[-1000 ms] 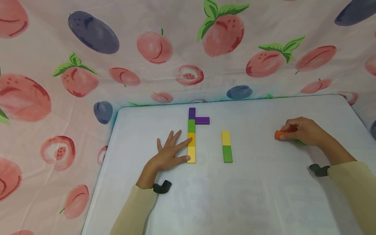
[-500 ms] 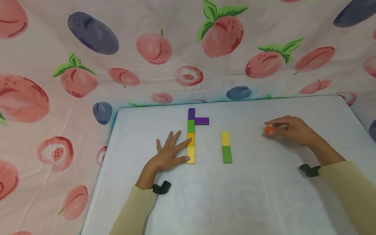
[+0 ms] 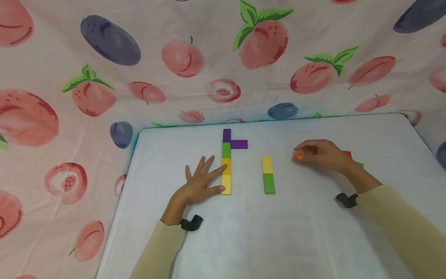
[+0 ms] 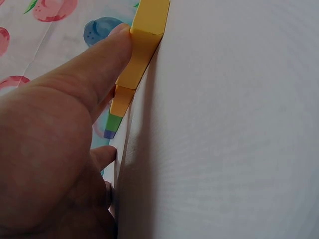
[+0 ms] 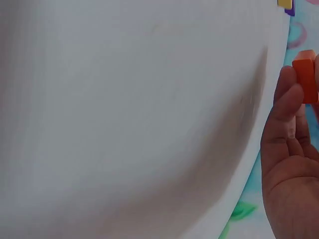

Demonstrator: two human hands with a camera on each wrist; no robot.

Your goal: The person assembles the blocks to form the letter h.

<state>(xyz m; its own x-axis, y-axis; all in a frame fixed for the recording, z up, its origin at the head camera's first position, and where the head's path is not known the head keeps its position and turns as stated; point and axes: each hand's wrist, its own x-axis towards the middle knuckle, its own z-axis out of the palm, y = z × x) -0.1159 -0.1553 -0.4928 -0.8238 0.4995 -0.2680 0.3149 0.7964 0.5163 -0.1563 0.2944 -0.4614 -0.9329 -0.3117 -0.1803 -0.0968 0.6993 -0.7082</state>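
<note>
"Orange is the colour to follow, so where is the orange block [image 3: 298,155] now?"

"Pinched between the thumb and fingertips of the right hand [image 3: 322,153], a little right of the pair: a yellow block [image 3: 267,165] with a green block [image 3: 269,183] end to end below it. Compared with a second ago, it is well over to the left and much nearer that pair."

"Does anything new show behind the hand?"

"Yes, a red block [image 3: 347,154] now peeks out beside the wrist, and more of the far green block [image 3: 360,164] is visible than half a second ago. Both are partly covered."

"Has the left hand [image 3: 198,186] shifted?"

"No, it stays put with fingers spread, index finger resting on the golden block [image 3: 227,160] and thumb on the pale yellow block [image 3: 227,184] at the column's near end."

"And the rest of that column?"

"Unchanged: a short green block [image 3: 226,150], then an upright purple block [image 3: 227,135] at the far end, and a sideways purple block [image 3: 239,144] touching the column's right side. Everything lies on the white table [image 3: 265,232] just as before, apart from what the right hand grips."
</note>
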